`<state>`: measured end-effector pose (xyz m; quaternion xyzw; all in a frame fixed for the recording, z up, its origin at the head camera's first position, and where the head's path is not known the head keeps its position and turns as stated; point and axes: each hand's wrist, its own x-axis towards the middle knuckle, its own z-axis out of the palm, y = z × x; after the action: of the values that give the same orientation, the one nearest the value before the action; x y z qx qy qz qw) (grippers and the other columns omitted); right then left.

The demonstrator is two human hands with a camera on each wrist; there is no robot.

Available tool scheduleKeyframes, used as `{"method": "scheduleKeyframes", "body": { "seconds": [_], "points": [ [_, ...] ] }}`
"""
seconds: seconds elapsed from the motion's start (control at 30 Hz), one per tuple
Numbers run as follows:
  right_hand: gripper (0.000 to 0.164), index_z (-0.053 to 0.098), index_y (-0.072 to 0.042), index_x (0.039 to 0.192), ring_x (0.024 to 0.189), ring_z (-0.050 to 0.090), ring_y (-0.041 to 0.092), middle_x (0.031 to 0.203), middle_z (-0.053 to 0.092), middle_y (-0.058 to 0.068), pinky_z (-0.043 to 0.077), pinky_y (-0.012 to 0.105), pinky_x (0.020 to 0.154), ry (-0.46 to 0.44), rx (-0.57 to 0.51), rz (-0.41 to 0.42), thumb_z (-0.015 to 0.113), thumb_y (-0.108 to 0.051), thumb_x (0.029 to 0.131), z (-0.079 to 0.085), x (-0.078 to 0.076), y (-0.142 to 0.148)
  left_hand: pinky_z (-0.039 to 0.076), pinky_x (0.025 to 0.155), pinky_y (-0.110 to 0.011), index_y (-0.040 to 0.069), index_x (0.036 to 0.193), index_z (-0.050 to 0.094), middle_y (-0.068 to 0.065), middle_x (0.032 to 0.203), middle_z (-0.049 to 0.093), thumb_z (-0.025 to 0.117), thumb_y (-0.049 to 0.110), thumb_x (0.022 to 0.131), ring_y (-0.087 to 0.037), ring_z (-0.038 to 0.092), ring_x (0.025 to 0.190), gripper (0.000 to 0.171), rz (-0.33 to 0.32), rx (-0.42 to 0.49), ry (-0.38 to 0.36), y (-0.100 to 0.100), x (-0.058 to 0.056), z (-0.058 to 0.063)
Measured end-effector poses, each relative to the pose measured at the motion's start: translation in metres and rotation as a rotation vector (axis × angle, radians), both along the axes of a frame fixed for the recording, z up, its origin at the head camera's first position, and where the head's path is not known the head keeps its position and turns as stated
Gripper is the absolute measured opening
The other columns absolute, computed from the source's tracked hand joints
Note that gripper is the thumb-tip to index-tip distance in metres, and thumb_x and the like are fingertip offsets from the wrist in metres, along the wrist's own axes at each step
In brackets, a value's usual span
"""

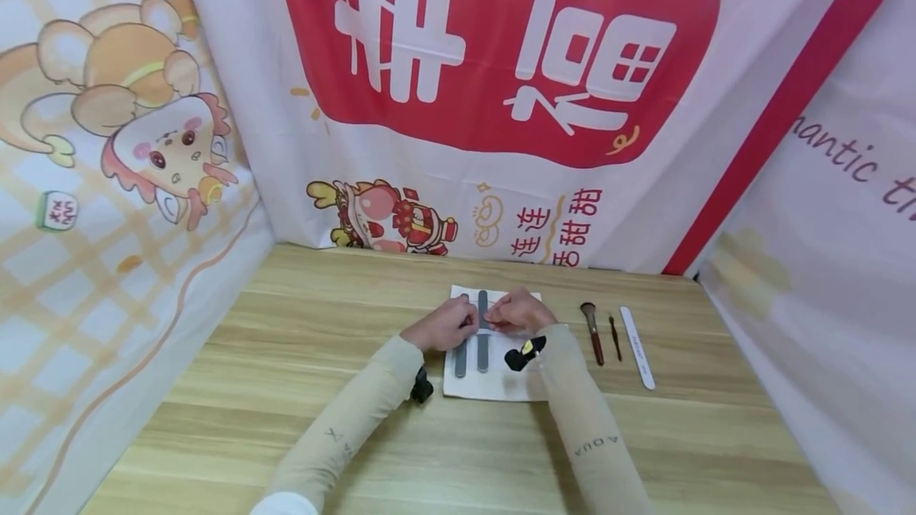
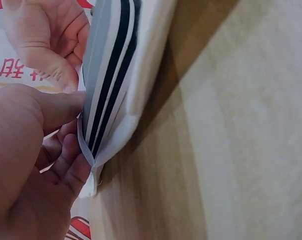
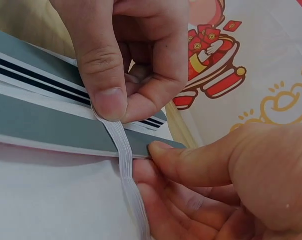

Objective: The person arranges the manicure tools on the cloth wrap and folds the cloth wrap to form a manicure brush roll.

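Note:
In the head view a white cloth (image 1: 518, 386) lies on the table with two grey nail files, one at its left edge (image 1: 461, 360), the other (image 1: 483, 356) further in. My left hand (image 1: 452, 324) pinches a white ribbed elastic band (image 3: 125, 152) between thumb and fingers, where it crosses the inner file (image 3: 46, 124). With thumb on top and fingers below, my right hand (image 3: 210, 175) pinches that file near its end. Seen from the left wrist, stacked files (image 2: 107, 75) with grey faces and black-and-white edges stand inside the band.
Right of the cloth lie a makeup brush (image 1: 592, 332), a thin dark tool (image 1: 615, 338) and a white nail file (image 1: 637, 348). The wooden table (image 1: 343, 300) meets a printed curtain (image 1: 501, 181) at its back edge, with more printed cloth at both sides.

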<state>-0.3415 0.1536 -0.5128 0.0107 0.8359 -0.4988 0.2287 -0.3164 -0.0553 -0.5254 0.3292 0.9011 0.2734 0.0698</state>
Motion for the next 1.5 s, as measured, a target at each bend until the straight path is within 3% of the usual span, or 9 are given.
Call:
{"method": "scheduleKeyframes", "body": {
  "seconds": [0.27,0.37,0.5,0.63,0.77,0.93,1.07,1.3,1.5],
  "points": [
    [0.009,0.08,-0.003,0.099,0.078,0.069,0.014,0.089,0.079,0.006,0.057,0.026,0.069,0.011,0.077,0.024,0.073,-0.003,0.094,0.009,0.005,-0.002,0.048,0.082,-0.028,0.013,0.096,0.07,-0.002,0.1,0.055,0.061,0.013,0.106,-0.014,0.053,0.089,0.013,0.007,-0.024,-0.01,0.002,-0.001,0.002],
    [0.005,0.08,-0.005,0.093,0.076,0.069,0.014,0.085,0.078,0.005,0.058,0.027,0.069,0.024,0.162,0.058,0.079,-0.009,0.091,0.014,0.006,-0.003,0.048,0.082,-0.028,0.012,0.096,0.07,-0.003,0.099,0.056,0.061,0.013,0.106,-0.014,0.053,0.089,0.013,0.002,-0.031,-0.006,0.004,0.0,0.002],
    [0.013,0.081,-0.009,0.089,0.077,0.069,0.015,0.083,0.078,0.004,0.056,0.028,0.072,0.055,0.296,0.114,0.085,-0.021,0.088,0.022,0.006,-0.002,0.048,0.08,-0.028,0.012,0.094,0.071,-0.002,0.098,0.057,0.063,0.012,0.105,-0.013,0.052,0.088,0.014,0.006,-0.044,0.012,0.005,0.0,0.002],
    [0.019,0.079,-0.014,0.094,0.083,0.07,0.017,0.088,0.077,0.002,0.055,0.032,0.077,0.11,0.389,0.117,0.084,-0.032,0.09,0.034,0.007,0.013,0.048,0.08,-0.028,0.014,0.091,0.073,-0.001,0.095,0.059,0.067,0.012,0.102,-0.012,0.052,0.087,0.012,0.002,-0.057,0.048,0.007,-0.002,0.003],
    [0.024,0.078,-0.015,0.103,0.091,0.07,0.02,0.098,0.077,0.003,0.057,0.039,0.084,0.222,0.401,0.093,0.082,-0.035,0.091,0.047,0.011,0.048,0.05,0.085,-0.031,0.012,0.097,0.076,-0.002,0.095,0.063,0.071,0.012,0.1,-0.015,0.055,0.089,0.006,-0.008,-0.046,0.054,0.013,-0.005,0.007],
    [0.033,0.073,-0.004,0.118,0.106,0.069,0.029,0.116,0.075,0.014,0.057,0.047,0.095,0.395,0.424,0.108,0.078,-0.026,0.095,0.058,0.021,0.114,0.051,0.098,-0.038,0.008,0.105,0.079,-0.004,0.101,0.069,0.071,0.012,0.099,-0.016,0.058,0.094,0.01,-0.051,-0.067,0.078,0.022,-0.003,0.012],
    [0.037,0.069,0.003,0.123,0.108,0.069,0.035,0.119,0.073,0.022,0.057,0.05,0.093,0.443,0.486,0.097,0.075,-0.022,0.096,0.058,0.028,0.17,0.051,0.094,-0.038,0.007,0.101,0.079,-0.006,0.1,0.07,0.07,0.01,0.099,-0.017,0.059,0.092,0.009,-0.087,-0.086,0.119,0.024,-0.001,0.013],
    [0.03,0.071,0.011,0.109,0.097,0.07,0.037,0.103,0.074,0.025,0.058,0.054,0.088,0.516,0.566,0.056,0.076,-0.014,0.093,0.036,0.049,0.248,0.052,0.086,-0.03,0.01,0.095,0.08,-0.001,0.094,0.07,0.071,0.01,0.098,-0.012,0.059,0.089,0.009,-0.107,-0.106,0.114,0.029,-0.004,0.009],
    [0.033,0.072,0.008,0.113,0.099,0.071,0.035,0.104,0.076,0.022,0.058,0.053,0.088,0.426,0.575,-0.043,0.074,-0.02,0.096,0.011,0.068,0.271,0.054,0.087,-0.029,0.011,0.095,0.081,0.001,0.091,0.074,0.072,0.01,0.098,-0.011,0.062,0.087,0.01,-0.131,-0.095,0.073,0.034,-0.008,0.008]
  ]
}}
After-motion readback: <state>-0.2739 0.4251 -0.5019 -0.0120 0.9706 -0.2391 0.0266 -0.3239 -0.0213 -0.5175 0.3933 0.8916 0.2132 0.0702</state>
